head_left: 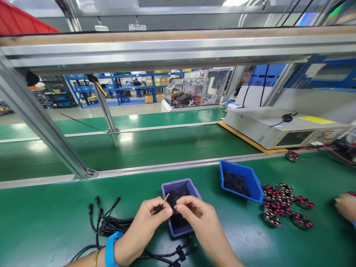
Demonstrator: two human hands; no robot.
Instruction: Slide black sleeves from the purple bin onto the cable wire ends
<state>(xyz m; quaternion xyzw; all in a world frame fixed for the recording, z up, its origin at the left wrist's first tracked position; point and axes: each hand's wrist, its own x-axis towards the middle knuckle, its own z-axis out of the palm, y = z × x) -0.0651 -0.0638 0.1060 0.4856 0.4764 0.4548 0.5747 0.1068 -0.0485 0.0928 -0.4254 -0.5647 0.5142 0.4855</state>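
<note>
My left hand (147,220), with a blue band (110,249) at its wrist, pinches a dark cable end; a thin yellow wire (166,199) sticks up from it. Close beside it, my right hand (200,218) has thumb and forefinger pressed together near the same cable end. What sits between those fingertips is too small to make out. Below both hands stands a purple bin (178,233) holding many small black pieces (179,193). Black cables (114,225) with connectors lie coiled at the left, and more cable ends (180,253) lie in front of the bin.
A blue bin (254,183) of black pieces stands to the right, beside several round copper-wound parts (283,200). Another person's hand (346,207) is at the right edge. Behind are a grey instrument (278,128) and a metal frame post (47,122).
</note>
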